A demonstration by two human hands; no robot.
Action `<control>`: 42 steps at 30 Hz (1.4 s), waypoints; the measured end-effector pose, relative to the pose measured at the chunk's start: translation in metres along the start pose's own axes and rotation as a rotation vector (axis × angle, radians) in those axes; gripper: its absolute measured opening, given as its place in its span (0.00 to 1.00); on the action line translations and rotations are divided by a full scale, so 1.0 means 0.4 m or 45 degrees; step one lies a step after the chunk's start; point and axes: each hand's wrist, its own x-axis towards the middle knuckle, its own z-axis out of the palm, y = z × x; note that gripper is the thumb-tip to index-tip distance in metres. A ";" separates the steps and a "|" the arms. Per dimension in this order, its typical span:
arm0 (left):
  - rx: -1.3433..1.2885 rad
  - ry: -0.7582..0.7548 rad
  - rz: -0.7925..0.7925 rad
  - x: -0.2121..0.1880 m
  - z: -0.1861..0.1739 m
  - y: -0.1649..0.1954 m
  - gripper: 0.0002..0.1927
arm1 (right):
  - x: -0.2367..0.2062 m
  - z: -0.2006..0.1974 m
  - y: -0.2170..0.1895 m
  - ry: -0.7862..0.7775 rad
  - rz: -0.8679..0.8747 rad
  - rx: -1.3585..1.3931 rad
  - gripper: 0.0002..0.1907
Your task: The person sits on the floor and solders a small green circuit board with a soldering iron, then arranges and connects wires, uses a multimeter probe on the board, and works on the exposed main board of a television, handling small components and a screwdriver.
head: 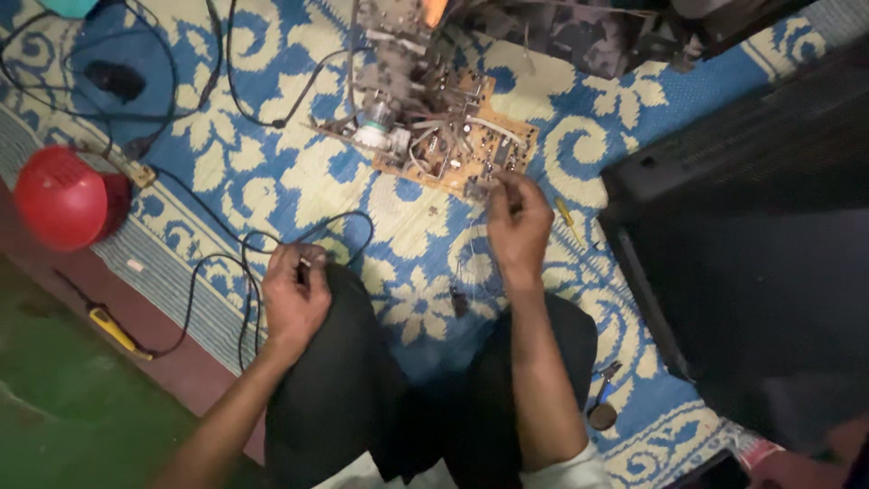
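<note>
I am squatting on a blue and cream patterned mat (272, 172). A brown circuit board (444, 127) with many parts and wires lies ahead of my knees. My right hand (518, 222) is at the board's near edge, fingers pinched on a thin wire there. My left hand (294, 290) rests over my left knee, closed on a thin dark tool that seems joined to a black cable (217, 263).
A large black casing (751, 244) fills the right side. A red round object (59, 195) lies at the left, with black cables (163, 100) above it. A yellow-handled screwdriver (568, 217) lies right of my hand; another yellow-handled tool (113, 330) at lower left. Pliers (605, 385) rest by my right leg.
</note>
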 end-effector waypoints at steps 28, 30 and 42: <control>0.174 -0.138 -0.011 0.031 0.052 0.055 0.06 | 0.069 0.115 -0.078 -0.280 -0.725 -0.203 0.19; 0.179 -0.154 -0.104 0.030 0.051 0.054 0.06 | 0.090 0.098 -0.070 -0.350 -0.673 -0.164 0.19; 0.173 -0.153 -0.038 0.028 0.038 0.040 0.05 | 0.132 0.036 -0.097 -0.506 -0.663 -0.096 0.21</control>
